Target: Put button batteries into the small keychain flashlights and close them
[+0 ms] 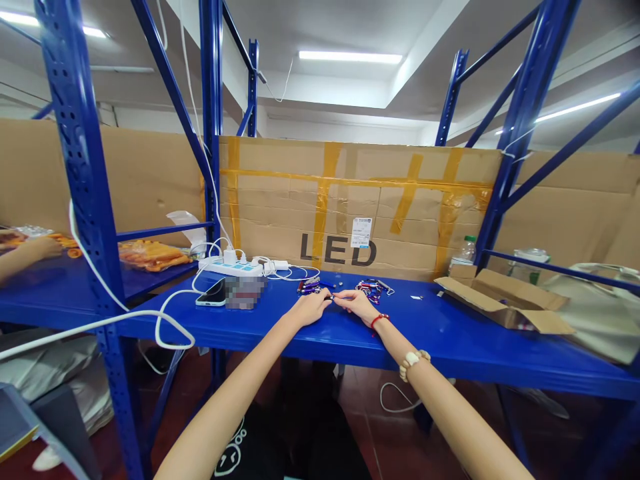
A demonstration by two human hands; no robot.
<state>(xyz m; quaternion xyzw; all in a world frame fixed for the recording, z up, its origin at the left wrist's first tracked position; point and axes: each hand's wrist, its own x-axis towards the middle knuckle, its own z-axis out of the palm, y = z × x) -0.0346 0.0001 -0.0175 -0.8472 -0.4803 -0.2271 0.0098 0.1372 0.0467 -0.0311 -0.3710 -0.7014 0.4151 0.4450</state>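
Observation:
My left hand (313,307) and my right hand (356,303) meet over the blue shelf top (425,327), fingers pinched together around a small item between them that is too small to name. Just behind the hands lie two little heaps of small metal keychain-like pieces, one purple and blue (310,287), one red and blue (373,289). My right wrist wears a red string and a beaded bracelet (413,360).
A white power strip (231,267) with cables and a phone (213,293) lie at the left. An open cardboard box (505,300) and a bottle (466,250) stand at the right. A taped cardboard wall marked LED (350,200) backs the shelf. Another person's hand (30,250) rests far left.

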